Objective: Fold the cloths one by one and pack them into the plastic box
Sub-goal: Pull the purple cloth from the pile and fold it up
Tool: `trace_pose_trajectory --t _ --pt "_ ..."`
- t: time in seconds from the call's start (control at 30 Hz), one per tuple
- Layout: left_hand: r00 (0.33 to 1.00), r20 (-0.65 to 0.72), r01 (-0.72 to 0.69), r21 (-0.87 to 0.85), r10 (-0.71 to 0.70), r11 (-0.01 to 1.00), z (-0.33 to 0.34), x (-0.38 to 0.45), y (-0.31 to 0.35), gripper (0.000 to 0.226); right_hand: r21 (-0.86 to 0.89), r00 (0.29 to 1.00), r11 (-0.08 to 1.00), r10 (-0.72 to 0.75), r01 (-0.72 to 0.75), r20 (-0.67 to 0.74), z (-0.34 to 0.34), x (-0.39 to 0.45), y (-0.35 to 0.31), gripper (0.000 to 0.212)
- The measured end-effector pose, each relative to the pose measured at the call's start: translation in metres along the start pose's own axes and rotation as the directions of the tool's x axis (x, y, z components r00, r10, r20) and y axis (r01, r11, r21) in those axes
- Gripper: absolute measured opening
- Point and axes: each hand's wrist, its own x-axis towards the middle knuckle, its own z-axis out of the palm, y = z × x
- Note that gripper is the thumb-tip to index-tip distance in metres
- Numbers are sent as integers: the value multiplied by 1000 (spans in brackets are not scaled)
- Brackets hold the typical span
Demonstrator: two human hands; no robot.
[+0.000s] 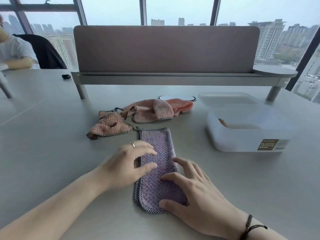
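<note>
Right then, I had both hands down on the purple cloth (158,170), which lay folded into a long narrow strip near the front edge of the surface (52,135), running from front to back. My left hand (128,163) rested on the strip's left edge about midway along, fingers relaxed and loosely spread, a ring (132,144) showing on one finger. My right hand (192,193) lay flat over the nearer half of the strip, fingers straight and splayed, the thumb at the near right corner; a dark cord bracelet (251,226) sat on that wrist. Neither hand pinched the fabric as far as I could see.

Beyond the strip, toward the middle of the surface, two pink cloths lay unfolded and crumpled: the nearer pink cloth (110,127) just off the strip's far left corner, the farther pink cloth (159,109) stretched out behind it, partly over a white oval grommet (176,97). Toward the right edge stood the plastic box (249,135), translucent white and open, with a brown label on its front and a bit of something orange-brown showing inside, though I couldn't tell what. Its lid (228,99) rested just behind it, tilted against the far rim. A grey divider screen (166,49) stood along the back edge, and a small black object (66,76) lay near the far left corner.
</note>
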Motion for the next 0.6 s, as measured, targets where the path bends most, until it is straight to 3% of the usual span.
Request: trace_pose_trajectory --t 0.1,0.13,0.17,0.23,0.3,0.37,0.47,0.6 --pt "982 182 51 -3 -49 999 -4 -27 1 52 117 996 990 -86 83 23 -5 -2 2 43" --pt "980 187 66 -16 -62 998 -5 -33 0 53 165 994 982 -99 92 36 -7 -3 7 28" --pt "983 166 80 -36 -73 996 -6 -37 0 52 194 992 975 -115 104 44 -10 -4 13 27" --pt "992 104 85 -57 -79 995 -9 -43 2 45 205 991 972 -128 118 39 -11 -8 27 58" --pt "998 52 33 -52 -31 998 -10 -49 6 32 172 991 978 -126 116 48 -11 -11 36 70" --pt "1000 -2 -29 -50 29 998 -9 -55 13 20 173 991 976 -133 129 12 -8 -15 38 57" --pt "997 -20 -79 -118 77 990 -8 -60 24 14 147 986 975 -163 166 -34 -4 -18 32 20" --pt "988 106 -96 -145 112 985 -12 -66 33 31 30 960 968 -242 248 -138 -4 -15 21 19"
